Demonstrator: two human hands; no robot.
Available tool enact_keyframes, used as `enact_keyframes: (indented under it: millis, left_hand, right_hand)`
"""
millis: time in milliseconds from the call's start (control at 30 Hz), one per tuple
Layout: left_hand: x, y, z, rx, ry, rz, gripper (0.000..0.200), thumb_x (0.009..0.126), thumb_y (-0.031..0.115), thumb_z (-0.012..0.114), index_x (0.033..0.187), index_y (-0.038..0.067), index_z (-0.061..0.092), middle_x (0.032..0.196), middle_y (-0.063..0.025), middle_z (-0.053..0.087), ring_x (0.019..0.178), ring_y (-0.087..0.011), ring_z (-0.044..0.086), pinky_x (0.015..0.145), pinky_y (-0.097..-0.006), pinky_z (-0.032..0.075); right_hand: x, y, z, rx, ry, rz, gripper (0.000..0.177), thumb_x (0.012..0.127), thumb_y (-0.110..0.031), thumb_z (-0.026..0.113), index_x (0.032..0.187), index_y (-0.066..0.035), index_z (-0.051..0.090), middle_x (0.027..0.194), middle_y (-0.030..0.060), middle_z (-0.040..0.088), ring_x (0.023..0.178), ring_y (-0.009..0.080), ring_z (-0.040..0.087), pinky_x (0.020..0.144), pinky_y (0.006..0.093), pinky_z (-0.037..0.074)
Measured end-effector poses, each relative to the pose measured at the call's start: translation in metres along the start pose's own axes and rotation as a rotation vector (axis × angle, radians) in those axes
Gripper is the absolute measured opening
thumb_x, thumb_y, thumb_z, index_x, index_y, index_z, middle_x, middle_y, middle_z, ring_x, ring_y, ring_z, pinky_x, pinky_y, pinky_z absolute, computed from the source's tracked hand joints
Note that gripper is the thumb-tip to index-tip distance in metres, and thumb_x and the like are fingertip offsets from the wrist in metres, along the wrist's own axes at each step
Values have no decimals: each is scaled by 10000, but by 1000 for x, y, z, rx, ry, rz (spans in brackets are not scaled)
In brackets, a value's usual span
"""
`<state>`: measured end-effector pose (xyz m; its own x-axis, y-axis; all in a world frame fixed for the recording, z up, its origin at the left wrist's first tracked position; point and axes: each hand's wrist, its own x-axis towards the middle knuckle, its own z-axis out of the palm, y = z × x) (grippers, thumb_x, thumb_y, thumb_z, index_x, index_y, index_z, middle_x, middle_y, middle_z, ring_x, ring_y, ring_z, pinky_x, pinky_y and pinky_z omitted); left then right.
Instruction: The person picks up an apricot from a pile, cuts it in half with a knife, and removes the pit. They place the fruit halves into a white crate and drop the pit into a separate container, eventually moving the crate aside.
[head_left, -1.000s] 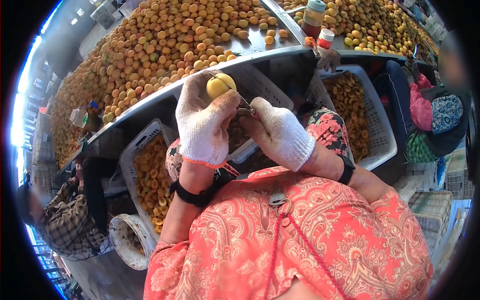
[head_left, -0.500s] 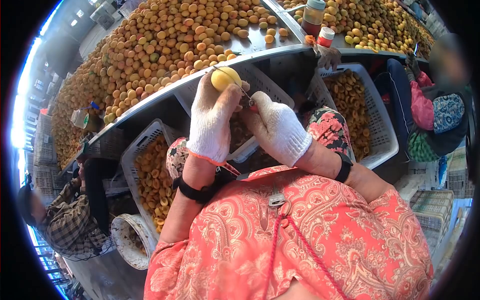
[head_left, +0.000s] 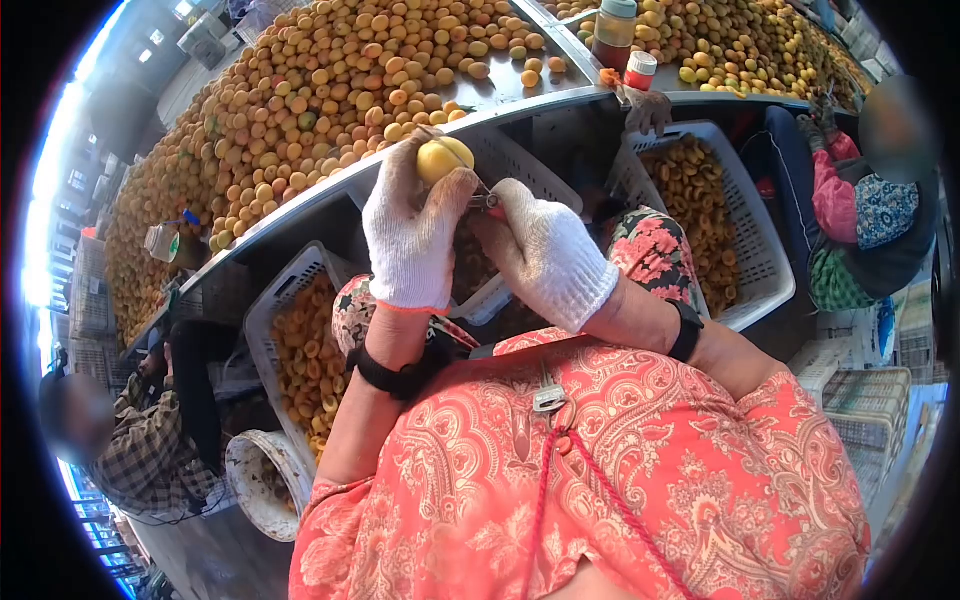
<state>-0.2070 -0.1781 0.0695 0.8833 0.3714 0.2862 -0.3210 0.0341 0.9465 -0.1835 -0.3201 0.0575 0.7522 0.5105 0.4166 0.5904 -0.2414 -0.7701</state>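
Head view: hold apricot (head_left: pixel 443 158) firm in left hand (head_left: pixel 410 235), closed round it; keep right hand (head_left: pixel 550 255), clenched on knife (head_left: pixel 481 198) just beside, steady, cutting away from left hand

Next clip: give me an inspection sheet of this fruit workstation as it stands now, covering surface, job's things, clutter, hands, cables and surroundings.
Surface: metal table heaped with whole apricots.
Job's things: one yellow apricot with a small metal tool at its side; white crates of halved fruit below the table edge.
Clutter: two capped jars on the table; bucket on the floor.
Hands: left hand gloved, fingers closed round the yellow apricot; right hand gloved, gripping the small metal tool.
Cables: nothing seen; only a red cord on the chest.
Surroundings: seated person to the left, second person to the right.
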Motion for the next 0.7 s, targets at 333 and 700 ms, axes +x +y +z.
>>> enact_keyframes:
  millis: [333,700]
  left_hand:
    - [-2,-18,9,-396,1,-365,514,1009,486,517,1209,14,556,1057,-130,650,995,-236,630,924,-379,501]
    - [10,-32,28,-684,265,-611,407,997,488,542,946,95,636,804,-17,597,669,-139,536,634,-312,463]
  right_hand:
    - [-2,13,9,-131,27,110,232,950,-153,542,1111,11,512,738,258,643,739,450,650,615,532,510]
    - [6,50,23,-326,-6,41,281,915,-70,567,1186,2,538,888,256,683,815,441,676,640,485,547]
